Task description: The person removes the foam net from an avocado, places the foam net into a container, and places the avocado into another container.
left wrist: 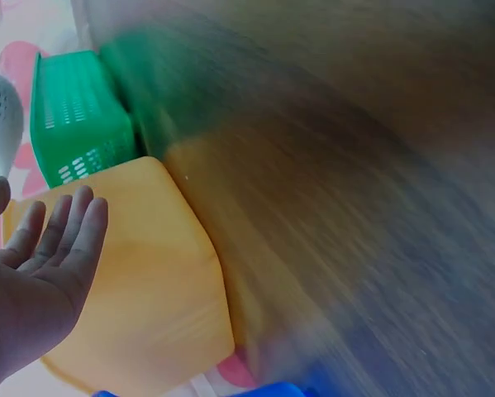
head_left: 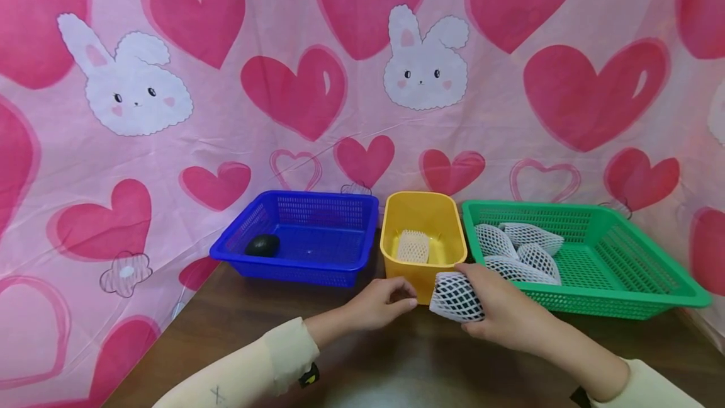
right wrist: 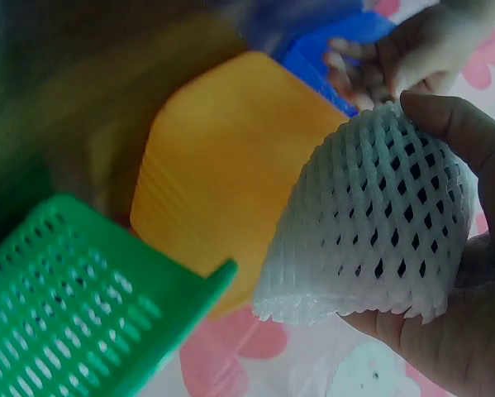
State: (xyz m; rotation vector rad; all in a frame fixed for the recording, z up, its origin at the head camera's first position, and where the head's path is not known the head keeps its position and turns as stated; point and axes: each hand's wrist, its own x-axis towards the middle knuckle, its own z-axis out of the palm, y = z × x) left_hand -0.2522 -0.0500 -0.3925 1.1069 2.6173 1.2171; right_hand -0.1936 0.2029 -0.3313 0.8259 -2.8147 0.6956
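My right hand point(head_left: 510, 313) grips a white foam net sleeve point(head_left: 456, 298) in front of the yellow bin point(head_left: 404, 277). Something dark shows through the mesh in the right wrist view, where thumb and fingers hold the sleeve point(right wrist: 379, 215) from one side. To the left of it, my left hand point(head_left: 382, 303) hovers near the bin's front with nothing in it. Its fingers look loosely extended in the left wrist view. An empty-looking foam net point(head_left: 413, 247) lies inside the yellow bin. One dark avocado point(head_left: 262, 245) sits bare in the blue basket point(head_left: 317, 272).
At the right, a green basket point(head_left: 617, 260) holds several items in white foam nets point(head_left: 538, 261) at its left end. All three containers stand side by side on a dark wooden table point(head_left: 351, 364). Behind them hangs a pink cloth point(head_left: 362, 124) with hearts and rabbits.
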